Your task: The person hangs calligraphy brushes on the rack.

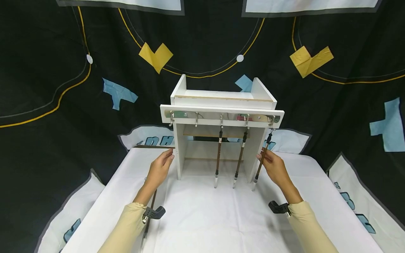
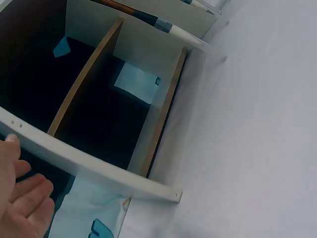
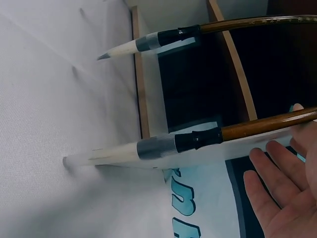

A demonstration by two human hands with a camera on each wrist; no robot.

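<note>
A small white shelf unit (image 1: 224, 95) stands on the table, with a hook rail (image 1: 190, 108) across its front. Three brown-handled calligraphy brushes hang tip down from the rail: the left brush (image 1: 219, 151), the middle brush (image 1: 241, 153) and the right brush (image 1: 260, 167). My left hand (image 1: 159, 168) is beside the left side panel (image 1: 178, 151), fingers relaxed and holding nothing. At the right panel, my right hand (image 1: 274, 168) lies behind the right brush; its fingers (image 3: 277, 163) are loosely bent, not wrapped round the handle. Whether a fingertip touches the brush or panel is hidden.
Two hooks on the rail's left, including the leftmost hook (image 1: 171, 118), carry nothing. A thin dark rod (image 1: 153, 200) lies on the white table cloth (image 1: 202, 218) beside my left forearm. Behind the shelf hangs a black curtain (image 1: 205, 42) with taped decorations.
</note>
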